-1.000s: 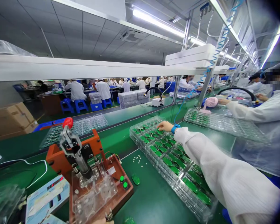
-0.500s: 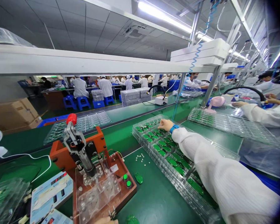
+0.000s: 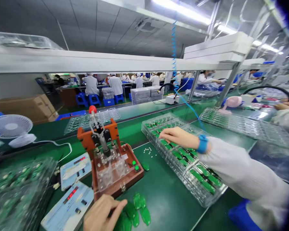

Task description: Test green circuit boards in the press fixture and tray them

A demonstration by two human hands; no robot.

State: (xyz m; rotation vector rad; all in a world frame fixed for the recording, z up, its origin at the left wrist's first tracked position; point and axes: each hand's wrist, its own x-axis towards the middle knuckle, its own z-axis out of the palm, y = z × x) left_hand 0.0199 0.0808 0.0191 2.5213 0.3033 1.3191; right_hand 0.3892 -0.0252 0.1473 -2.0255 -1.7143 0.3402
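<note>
My right hand is over the clear plastic tray, with its fingers bent down and pressed together above the green circuit boards in the compartments. Whatever its fingertips hold is hidden. At the bottom edge my left hand is beside a loose pile of green circuit boards. Its thumb is stretched out, a gap shows behind the bent fingers, and no object is visible in it. Just beyond stands a brown press fixture with a red-knobbed toggle clamp and clear plastic plates.
Two blue-white counter boxes with red displays lie left of the fixture, near stacked trays and a white fan. A single board and small white bits lie between fixture and tray. Co-workers sit at right and behind.
My right hand has come back from the tray's far part toward me. My left hand has risen further into view beside the pile. The whole view has shifted, showing more at the left.
</note>
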